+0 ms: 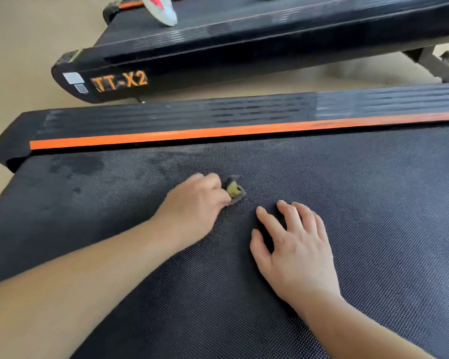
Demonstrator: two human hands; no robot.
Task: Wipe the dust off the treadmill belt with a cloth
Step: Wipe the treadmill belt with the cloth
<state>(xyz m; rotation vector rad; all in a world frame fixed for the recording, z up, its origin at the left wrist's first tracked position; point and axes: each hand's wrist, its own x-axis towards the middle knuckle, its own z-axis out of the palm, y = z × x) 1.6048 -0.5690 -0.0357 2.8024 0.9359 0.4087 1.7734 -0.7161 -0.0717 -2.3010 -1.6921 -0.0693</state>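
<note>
the step likely goes best with the cloth (234, 190) spread flatter and drawn in long overlapping passes. the left hand (192, 207) curls tight round the bunched cloth mid-belt (373, 203), towards the orange side rail (166, 135). the right hand (296, 252) presses flat just beside it, fingers straight and spread.

Left hand (195, 203) fisted on cloth (233, 190), arm extended (slightly blurred). Right hand (296, 252) flat, fingers spread, palm down.
</note>
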